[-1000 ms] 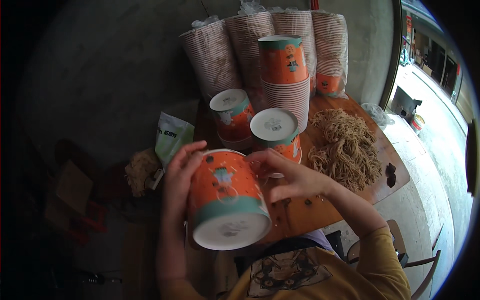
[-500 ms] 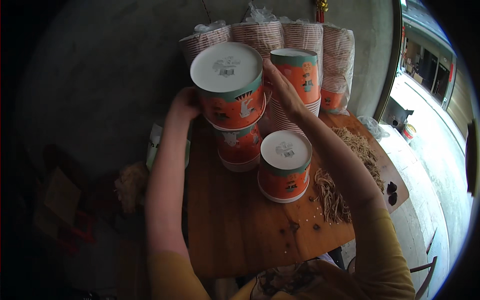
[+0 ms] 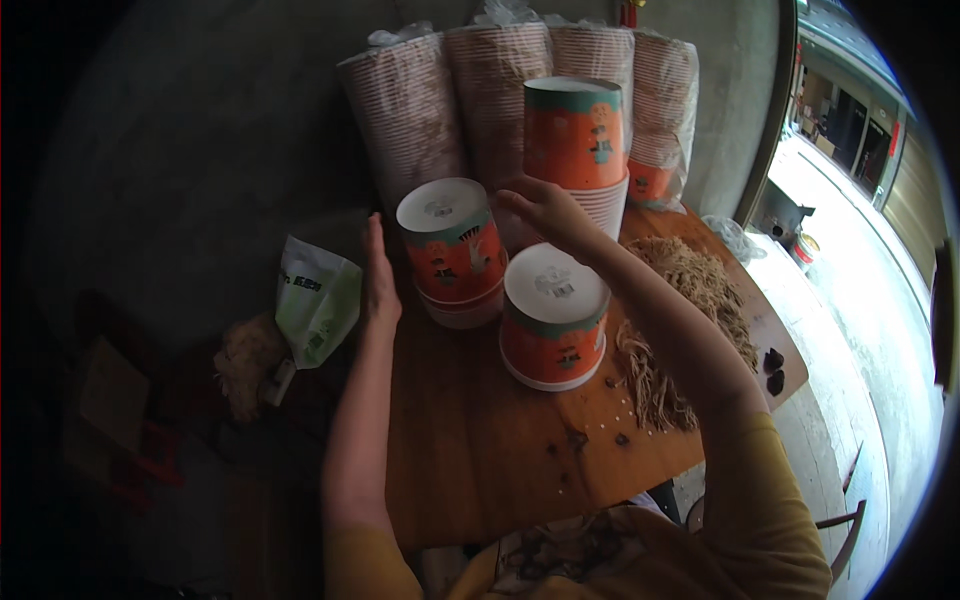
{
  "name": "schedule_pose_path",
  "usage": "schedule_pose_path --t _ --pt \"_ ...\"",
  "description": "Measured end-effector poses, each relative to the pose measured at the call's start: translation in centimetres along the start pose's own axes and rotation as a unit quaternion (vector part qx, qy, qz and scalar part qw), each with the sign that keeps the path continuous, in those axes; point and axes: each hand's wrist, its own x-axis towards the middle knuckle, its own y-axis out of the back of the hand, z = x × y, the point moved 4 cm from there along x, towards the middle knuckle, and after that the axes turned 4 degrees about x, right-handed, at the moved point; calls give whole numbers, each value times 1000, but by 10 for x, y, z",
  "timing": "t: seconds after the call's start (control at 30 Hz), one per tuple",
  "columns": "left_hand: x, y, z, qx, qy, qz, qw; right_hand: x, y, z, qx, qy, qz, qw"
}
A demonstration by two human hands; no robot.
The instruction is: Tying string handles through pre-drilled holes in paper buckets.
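Orange-and-teal round paper tub point(image 3: 452, 265), upside down over another tub point(image 3: 464, 317) on the brown wooden tabletop point(image 3: 450, 450), stands between open hands: left hand point(image 3: 380, 282) flat beside it, right hand point(image 3: 548, 208) near its right side. Probably light, smooth, crushable; best cupped gently around its sides.

My left forearm point(image 3: 358, 420) reaches almost straight ahead to an open, edge-on left hand point(image 3: 380, 275) with its fingers point(image 3: 375, 238) pointing forward, while my right forearm point(image 3: 665, 325) slants inward and farther forward to a right hand point(image 3: 545, 208) whose loosely spread fingers point left, both hands empty and well apart.
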Motion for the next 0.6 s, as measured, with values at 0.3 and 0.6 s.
schedule_pose_path --t 0.3,0.6 --pt "-195 -64 201 -283 -301 -462 785 -114 17 5 -350 29 -104 931" --pt "-282 -13 168 -252 -155 -371 880 -107 10 5 -260 121 -46 957"
